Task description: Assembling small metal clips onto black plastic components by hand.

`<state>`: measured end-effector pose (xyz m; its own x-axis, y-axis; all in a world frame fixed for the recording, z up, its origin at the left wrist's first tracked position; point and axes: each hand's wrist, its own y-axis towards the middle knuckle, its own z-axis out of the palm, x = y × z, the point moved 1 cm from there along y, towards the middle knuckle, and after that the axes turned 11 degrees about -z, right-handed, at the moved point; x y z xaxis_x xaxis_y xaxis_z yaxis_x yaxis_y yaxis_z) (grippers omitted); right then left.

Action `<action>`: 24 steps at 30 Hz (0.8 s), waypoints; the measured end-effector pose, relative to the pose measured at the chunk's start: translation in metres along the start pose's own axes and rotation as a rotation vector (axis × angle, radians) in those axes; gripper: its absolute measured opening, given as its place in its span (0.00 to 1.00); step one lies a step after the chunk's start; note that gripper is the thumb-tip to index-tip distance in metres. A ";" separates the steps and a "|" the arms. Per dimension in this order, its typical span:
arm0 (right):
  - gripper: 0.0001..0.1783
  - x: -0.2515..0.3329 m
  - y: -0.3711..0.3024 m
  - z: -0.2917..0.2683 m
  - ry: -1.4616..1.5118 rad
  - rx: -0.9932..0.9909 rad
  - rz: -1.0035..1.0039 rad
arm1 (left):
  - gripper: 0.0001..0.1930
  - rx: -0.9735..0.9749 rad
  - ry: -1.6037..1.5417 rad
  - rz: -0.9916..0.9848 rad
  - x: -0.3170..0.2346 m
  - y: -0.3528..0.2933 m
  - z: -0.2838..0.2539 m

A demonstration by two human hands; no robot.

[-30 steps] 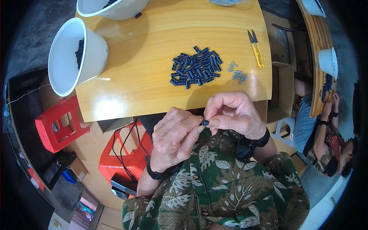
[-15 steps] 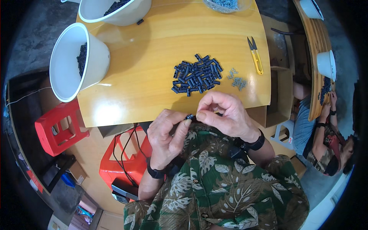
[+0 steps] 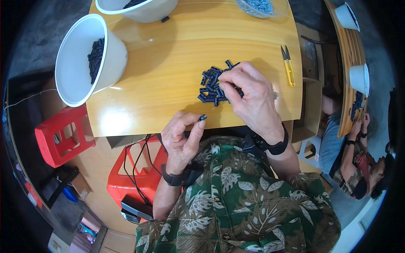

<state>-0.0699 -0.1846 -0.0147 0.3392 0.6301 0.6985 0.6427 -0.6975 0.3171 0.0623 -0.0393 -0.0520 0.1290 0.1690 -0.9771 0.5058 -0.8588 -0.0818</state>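
Note:
My left hand (image 3: 180,134) is pinched shut on a small black cylindrical plastic part (image 3: 203,117) near the table's front edge. Metal shows at the part's upper end. My right hand (image 3: 252,95) hovers over the pile of similar black plastic parts (image 3: 207,89), thumb and forefinger curled close together. Whatever lies between those fingertips is hidden or too small to name. The same hand covers the right side of the pile and most of a little heap of small screws (image 3: 276,95).
Yellow-handled thread snips (image 3: 289,69) lie at the right. White tubs of black parts (image 3: 74,63) (image 3: 145,12) stand at the left, and a clear bowl of silvery pieces (image 3: 258,7) at the back. Red stools (image 3: 63,135) sit beside the table (image 3: 168,71). Another person (image 3: 354,168) works at the far right bench.
My right hand has left the part in my left hand and moved up and forward over the pile. My left hand has shifted slightly, still pinching the part. The view has shifted a little.

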 end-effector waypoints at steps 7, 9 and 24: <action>0.07 0.000 -0.001 0.007 -0.152 0.100 -0.128 | 0.06 0.033 0.019 0.015 -0.003 0.004 0.001; 0.06 -0.002 0.000 0.007 -0.157 0.091 -0.121 | 0.06 0.034 0.030 0.035 -0.003 0.005 0.001; 0.07 -0.011 0.006 0.003 -0.104 0.026 -0.066 | 0.08 0.029 0.079 0.121 -0.005 0.008 0.002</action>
<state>-0.0676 -0.1950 -0.0218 0.3642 0.7076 0.6055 0.6829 -0.6450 0.3430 0.0645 -0.0480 -0.0485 0.2552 0.1000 -0.9617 0.4580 -0.8885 0.0292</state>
